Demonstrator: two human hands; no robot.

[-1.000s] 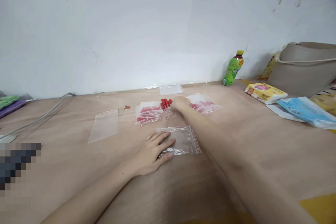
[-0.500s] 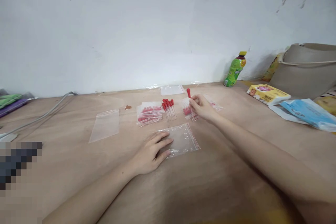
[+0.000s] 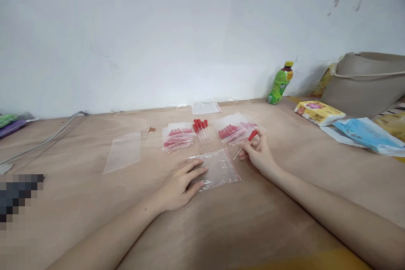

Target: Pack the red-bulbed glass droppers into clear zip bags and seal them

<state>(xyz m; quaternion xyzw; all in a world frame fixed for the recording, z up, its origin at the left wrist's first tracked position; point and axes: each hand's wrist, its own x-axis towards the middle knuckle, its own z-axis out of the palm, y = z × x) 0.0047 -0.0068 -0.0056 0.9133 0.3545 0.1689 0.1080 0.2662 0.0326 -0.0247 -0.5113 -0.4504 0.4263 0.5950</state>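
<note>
Since the earlier frame, the right hand point(image 3: 260, 154) has come back from beside the right stack of filled bags point(image 3: 236, 128) toward the clear zip bag point(image 3: 220, 171), its fingers closed on a red-bulbed dropper point(image 3: 252, 135), held tilted with the thin tip near the bag's right edge. The left hand point(image 3: 183, 183) stays flat on the bag's left part, fingers spread and open. Beyond the bag, loose droppers point(image 3: 201, 130) lie on the tabletop point(image 3: 126, 215) between two stacks of filled bags.
</note>
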